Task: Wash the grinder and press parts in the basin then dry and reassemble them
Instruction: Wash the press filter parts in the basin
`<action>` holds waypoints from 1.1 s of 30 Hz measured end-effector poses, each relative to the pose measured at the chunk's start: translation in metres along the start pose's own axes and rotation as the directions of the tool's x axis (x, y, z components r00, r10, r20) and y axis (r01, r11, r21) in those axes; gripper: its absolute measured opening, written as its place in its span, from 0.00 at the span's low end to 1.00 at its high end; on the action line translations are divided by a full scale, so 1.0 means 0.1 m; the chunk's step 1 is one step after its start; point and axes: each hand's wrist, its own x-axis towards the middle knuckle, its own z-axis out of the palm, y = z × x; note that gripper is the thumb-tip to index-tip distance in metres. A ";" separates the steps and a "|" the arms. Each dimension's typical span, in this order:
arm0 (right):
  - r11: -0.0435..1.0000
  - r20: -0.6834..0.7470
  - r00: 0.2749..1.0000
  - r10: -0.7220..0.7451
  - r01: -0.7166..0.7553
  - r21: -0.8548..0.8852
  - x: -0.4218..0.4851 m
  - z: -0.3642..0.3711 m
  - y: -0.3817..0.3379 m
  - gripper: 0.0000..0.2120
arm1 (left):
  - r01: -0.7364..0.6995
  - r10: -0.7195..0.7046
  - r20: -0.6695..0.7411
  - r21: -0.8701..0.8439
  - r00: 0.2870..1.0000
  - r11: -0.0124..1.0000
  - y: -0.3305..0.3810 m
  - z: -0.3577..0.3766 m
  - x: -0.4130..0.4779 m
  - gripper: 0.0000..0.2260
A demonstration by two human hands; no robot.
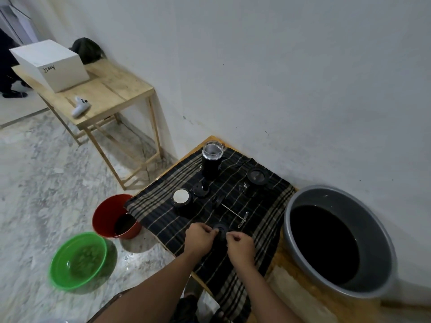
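On a dark plaid cloth (263,220) lie the black grinder and press parts. My left hand (200,238) and my right hand (240,247) both pinch a small round black part (221,229) near the cloth's front. Farther back stand a tall black cylinder with a clear top (211,159), a black cup-shaped part (256,178), a flat black disc piece (201,188) and a round part with a white top (182,198). A thin metal rod with a crosspiece (235,213) lies just beyond my hands. The grey basin (382,231) of dark water sits at the right.
A red bucket (105,215) and a green bowl (60,259) stand on the marble floor at the left. Behind them a wooden table (112,94) carries a white box (50,64) and a white controller (80,107). The white wall runs close behind the cloth.
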 end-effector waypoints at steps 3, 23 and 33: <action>0.990 0.041 0.993 0.112 -0.115 0.080 0.09 0.02 -0.01 0.10 | 0.140 -0.142 -0.007 -0.127 0.990 0.982 0.10 0.00 -0.02 0.12; 0.913 -0.334 0.866 -0.372 0.407 0.039 -0.02 -1.36 -0.53 0.12 | 0.026 0.143 0.297 -0.499 0.944 0.866 1.58 0.40 -0.38 0.18; 0.939 -0.528 0.847 -0.056 0.224 0.260 0.37 -2.10 0.22 0.06 | 0.023 0.274 0.525 -0.490 0.806 0.871 1.99 1.69 -0.38 0.20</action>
